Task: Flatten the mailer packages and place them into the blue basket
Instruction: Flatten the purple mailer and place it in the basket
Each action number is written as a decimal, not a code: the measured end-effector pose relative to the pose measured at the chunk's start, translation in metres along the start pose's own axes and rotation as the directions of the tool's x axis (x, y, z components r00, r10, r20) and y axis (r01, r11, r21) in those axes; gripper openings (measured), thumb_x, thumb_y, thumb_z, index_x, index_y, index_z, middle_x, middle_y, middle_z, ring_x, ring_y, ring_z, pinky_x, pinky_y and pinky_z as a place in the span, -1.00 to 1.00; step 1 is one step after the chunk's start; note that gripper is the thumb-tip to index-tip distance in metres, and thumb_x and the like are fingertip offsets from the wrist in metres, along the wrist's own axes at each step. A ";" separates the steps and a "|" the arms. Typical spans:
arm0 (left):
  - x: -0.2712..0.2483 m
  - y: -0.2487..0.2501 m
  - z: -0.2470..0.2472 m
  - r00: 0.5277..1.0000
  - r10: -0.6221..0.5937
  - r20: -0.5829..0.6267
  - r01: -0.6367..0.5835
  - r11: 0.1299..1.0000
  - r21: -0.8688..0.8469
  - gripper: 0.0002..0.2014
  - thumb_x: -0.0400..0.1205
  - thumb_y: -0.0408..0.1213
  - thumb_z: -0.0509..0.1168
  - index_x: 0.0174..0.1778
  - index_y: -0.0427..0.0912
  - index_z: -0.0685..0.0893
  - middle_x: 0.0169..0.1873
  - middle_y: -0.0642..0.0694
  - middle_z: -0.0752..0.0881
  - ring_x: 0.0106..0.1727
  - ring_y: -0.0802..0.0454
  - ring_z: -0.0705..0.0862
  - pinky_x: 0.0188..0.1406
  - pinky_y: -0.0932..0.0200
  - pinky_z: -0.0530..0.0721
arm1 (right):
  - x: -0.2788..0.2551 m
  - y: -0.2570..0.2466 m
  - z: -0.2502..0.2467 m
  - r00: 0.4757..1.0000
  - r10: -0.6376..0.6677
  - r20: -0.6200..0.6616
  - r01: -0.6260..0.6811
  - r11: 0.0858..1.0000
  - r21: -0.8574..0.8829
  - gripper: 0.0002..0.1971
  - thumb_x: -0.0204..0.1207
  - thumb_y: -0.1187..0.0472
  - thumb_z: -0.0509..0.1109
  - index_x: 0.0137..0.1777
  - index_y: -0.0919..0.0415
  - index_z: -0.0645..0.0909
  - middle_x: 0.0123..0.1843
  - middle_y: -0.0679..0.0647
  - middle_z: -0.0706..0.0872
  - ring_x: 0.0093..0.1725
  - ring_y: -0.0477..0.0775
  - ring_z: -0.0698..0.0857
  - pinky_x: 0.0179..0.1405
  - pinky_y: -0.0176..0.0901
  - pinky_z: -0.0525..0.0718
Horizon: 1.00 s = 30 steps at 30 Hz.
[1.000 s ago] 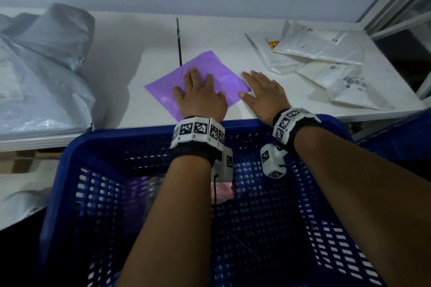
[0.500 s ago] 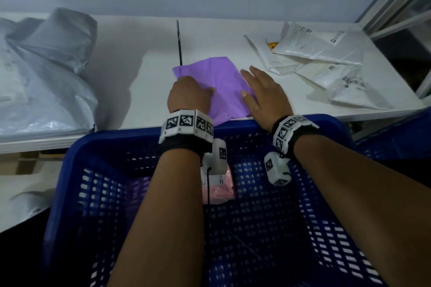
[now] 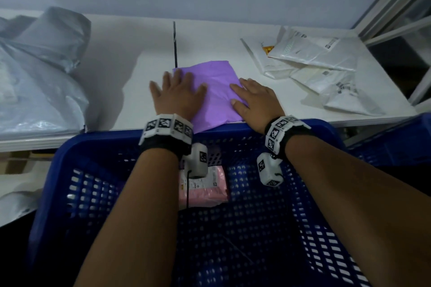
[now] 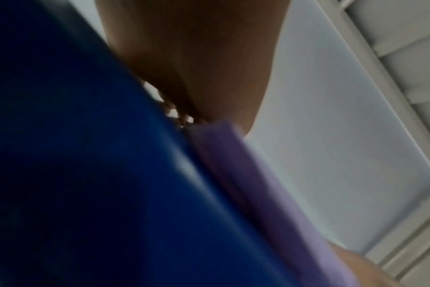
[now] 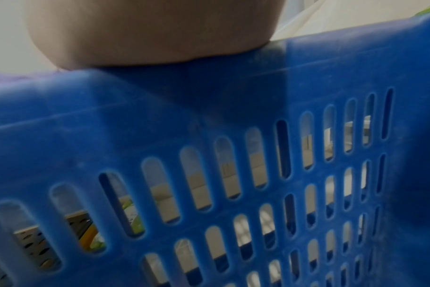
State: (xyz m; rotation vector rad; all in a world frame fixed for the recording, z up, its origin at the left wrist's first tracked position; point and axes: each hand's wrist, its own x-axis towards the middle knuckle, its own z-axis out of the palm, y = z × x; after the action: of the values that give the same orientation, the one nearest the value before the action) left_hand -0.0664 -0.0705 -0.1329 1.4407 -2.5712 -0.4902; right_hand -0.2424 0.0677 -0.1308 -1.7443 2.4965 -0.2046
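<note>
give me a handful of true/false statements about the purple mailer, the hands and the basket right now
1. Both hands lie flat on the purple mailer. True: the left hand presses its left part, the right hand its right edge, fingers straight.
2. The purple mailer is already inside the blue basket. False: it lies on the white table, its near edge over the basket rim.
3. A pink mailer lies in the basket. True.
4. The white mailers are piled left of the purple one. False: they lie to its right; a grey bag is on the left.
5. The right hand grips a white mailer. False: it holds nothing.
</note>
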 end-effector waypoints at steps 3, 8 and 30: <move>0.005 -0.015 -0.010 0.996 -0.076 0.056 0.074 0.997 0.024 -0.36 0.67 0.30 -0.11 0.66 0.14 0.23 0.75 -0.09 0.06 0.76 -0.14 -0.03 0.63 -0.43 -0.18 | 0.001 0.000 0.001 1.000 0.018 0.007 -0.018 1.000 0.017 -0.44 0.75 -0.18 0.05 0.73 -0.14 0.20 0.78 0.04 0.14 0.75 0.06 0.06 0.69 0.01 -0.02; -0.006 -0.015 0.004 0.984 -0.136 -0.117 0.138 0.990 0.014 -0.29 0.69 0.24 -0.12 0.71 -0.07 0.20 0.73 -0.23 0.14 0.75 -0.22 0.04 0.66 -0.38 -0.14 | 0.000 0.001 0.000 0.978 0.164 -0.132 -0.141 0.976 0.167 -0.36 0.68 -0.10 0.22 0.70 0.14 0.26 0.71 0.19 0.29 0.69 0.19 0.23 0.66 0.15 0.23; -0.021 0.007 0.000 0.900 0.109 -0.421 -0.137 0.990 -0.037 -0.64 0.56 0.04 0.24 -0.12 -0.19 0.76 -0.05 -0.20 0.72 0.07 -0.26 0.61 0.03 -0.07 0.52 | -0.009 -0.005 -0.005 0.982 -0.039 -0.183 0.049 0.998 0.048 -0.36 0.64 -0.30 -0.06 0.69 -0.15 0.26 0.76 0.08 0.18 0.74 0.16 0.09 0.63 0.20 0.16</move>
State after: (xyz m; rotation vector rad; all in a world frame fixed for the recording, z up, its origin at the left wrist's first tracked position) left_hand -0.0606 -0.0491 -0.1305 1.1950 -2.2591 -0.2129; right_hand -0.2350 0.0751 -0.1252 -1.8383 2.5500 -0.4486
